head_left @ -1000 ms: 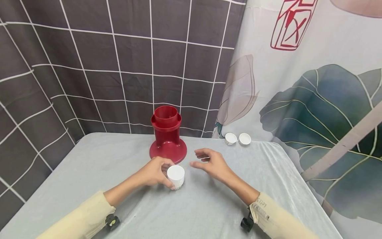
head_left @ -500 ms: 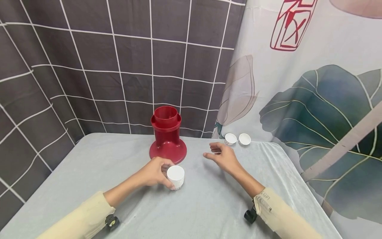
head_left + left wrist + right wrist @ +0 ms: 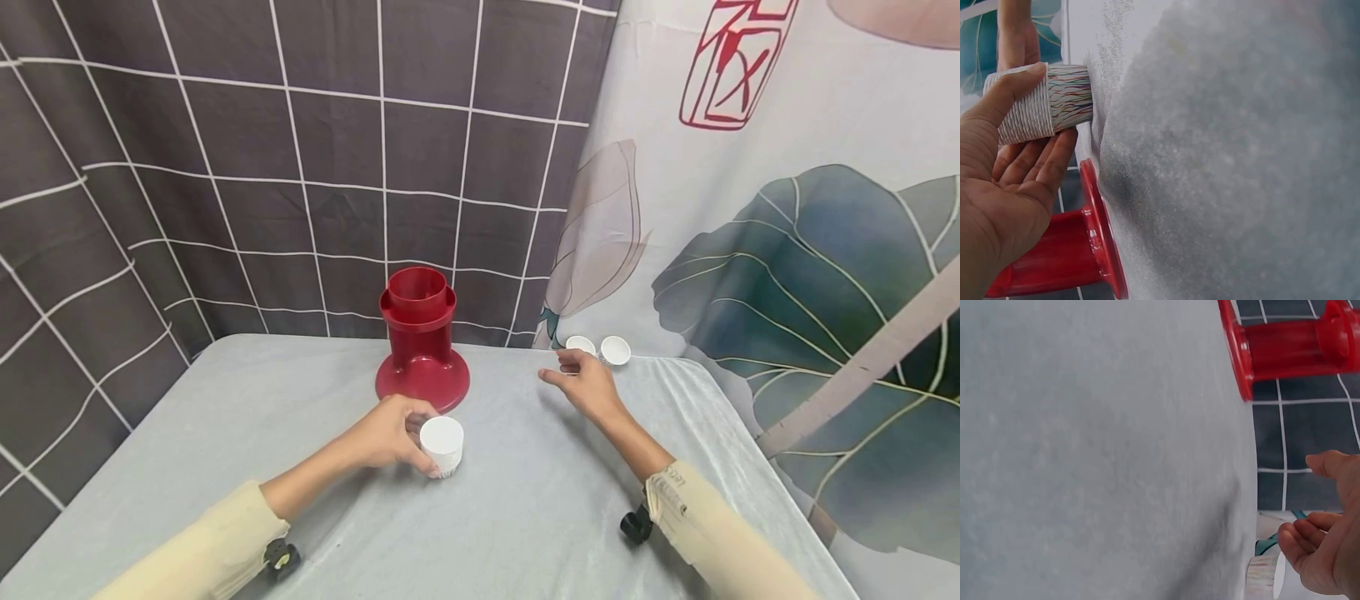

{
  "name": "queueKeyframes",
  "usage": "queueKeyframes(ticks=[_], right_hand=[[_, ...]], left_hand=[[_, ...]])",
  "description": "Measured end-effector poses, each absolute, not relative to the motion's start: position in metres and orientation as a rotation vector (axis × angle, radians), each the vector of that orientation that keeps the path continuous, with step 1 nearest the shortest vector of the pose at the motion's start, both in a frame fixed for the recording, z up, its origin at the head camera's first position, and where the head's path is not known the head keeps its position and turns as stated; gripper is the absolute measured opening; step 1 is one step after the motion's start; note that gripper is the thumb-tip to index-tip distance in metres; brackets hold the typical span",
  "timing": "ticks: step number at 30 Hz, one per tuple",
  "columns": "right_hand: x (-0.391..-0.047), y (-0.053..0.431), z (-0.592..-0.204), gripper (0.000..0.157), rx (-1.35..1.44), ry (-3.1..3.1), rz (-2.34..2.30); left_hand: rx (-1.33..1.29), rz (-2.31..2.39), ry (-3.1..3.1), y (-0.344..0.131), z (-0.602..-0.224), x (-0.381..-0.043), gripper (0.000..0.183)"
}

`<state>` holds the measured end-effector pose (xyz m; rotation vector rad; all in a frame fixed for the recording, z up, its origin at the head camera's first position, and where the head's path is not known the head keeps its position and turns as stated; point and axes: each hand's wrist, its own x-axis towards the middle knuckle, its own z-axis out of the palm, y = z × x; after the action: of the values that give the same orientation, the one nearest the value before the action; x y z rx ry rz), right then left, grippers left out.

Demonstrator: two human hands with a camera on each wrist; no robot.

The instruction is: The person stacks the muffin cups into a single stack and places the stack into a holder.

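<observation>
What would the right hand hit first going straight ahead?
Probably the gridded curtain: in the head view the hand aims just left of the partly hidden white cup, though depth is unclear and it may graze that first.

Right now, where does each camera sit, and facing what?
Head: on the head, facing forward and down at the table; left hand, right hand, sleeves show.
Left wrist: on that wrist, facing the left hand gripping stacked cups; right hand beyond.
Right wrist: on that wrist, facing the right hand alone, near a white cup.
Wrist views share the red stand.
</observation>
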<state>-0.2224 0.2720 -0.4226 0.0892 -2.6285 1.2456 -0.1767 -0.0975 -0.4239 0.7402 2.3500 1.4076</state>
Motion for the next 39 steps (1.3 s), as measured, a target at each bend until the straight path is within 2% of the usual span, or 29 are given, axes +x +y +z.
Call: queueKeyframes(ticks=[4,12,14,20,28,30,39], right_hand=[[-0.226,0.276,-0.42,0.073,0.016,-2.669,1.237],[-0.283,0.319,-0.472,0.078,-0.084,-2.621,1.145],[-0.283,0.321,-0.471,0.08,-0.101,-2.636,1.124],[-0.243,0.295,-0.425,0.077,-0.151,-2.688,1.119],[-0.295,0.331,-0.479,0.091,-0.18,-2.626,1.048],[-0.303,0.336,-0.486,0.09,-0.167,-2.609,1.024],[-0.305,0.335,-0.49,0.086,-0.163,-2.588,0.999]], left_hand=[[0.742,1.413,2.343,-0.098,-0.425,-0.177,0.047],[0.743,1.403,2.355,-0.097,-0.423,-0.177,0.047],[0.746,1.396,2.361,-0.097,-0.423,-0.177,0.047],[0.741,1.389,2.366,-0.098,-0.423,-0.178,0.046],[0.734,1.398,2.353,-0.098,-0.424,-0.179,0.047],[0.735,1.394,2.354,-0.098,-0.424,-0.178,0.047],[0.727,1.39,2.354,-0.097,-0.425,-0.178,0.048]])
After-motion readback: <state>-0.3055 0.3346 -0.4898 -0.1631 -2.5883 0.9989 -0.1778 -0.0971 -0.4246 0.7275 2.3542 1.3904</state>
